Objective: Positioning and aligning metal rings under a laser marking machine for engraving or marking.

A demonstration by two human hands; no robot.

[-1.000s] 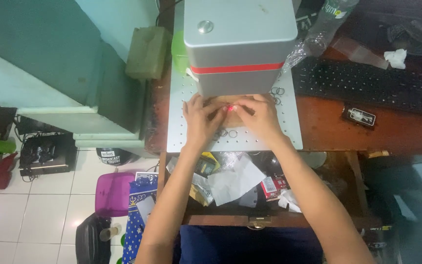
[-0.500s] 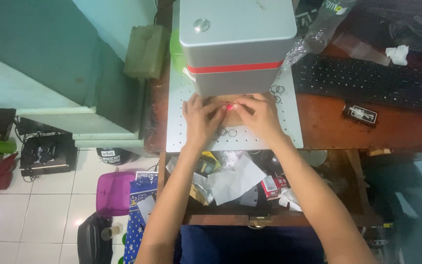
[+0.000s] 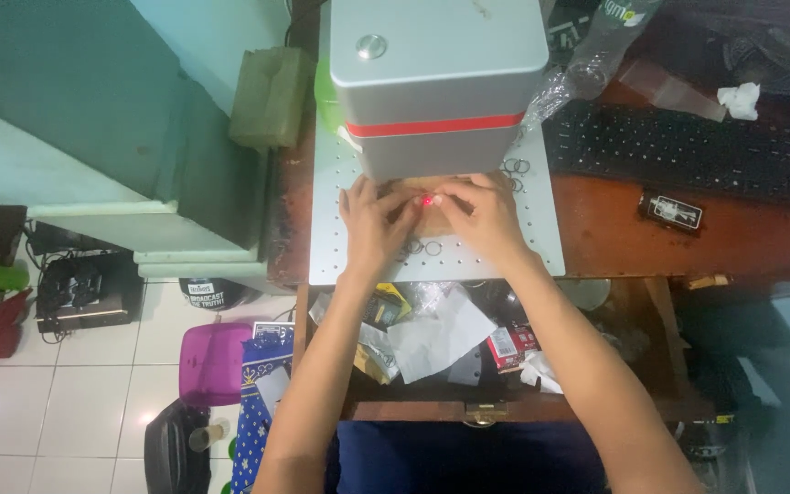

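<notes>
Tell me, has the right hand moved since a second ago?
No. The right hand stays at the same spot under the grey machine, fingertips by the red dot, beside the left hand.

Even, soft indoor light, mild shadows, slightly soft focus, dim right edge.

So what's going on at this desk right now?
A person has both hands under the head of a grey machine with a red band. The left hand and right hand pinch a small flat tan piece on the perforated metal plate, and a red light dot falls on that piece. Small metal rings lie loose on the plate beside the hands. A black keyboard sits to the right, and an open drawer of papers lies below.
</notes>
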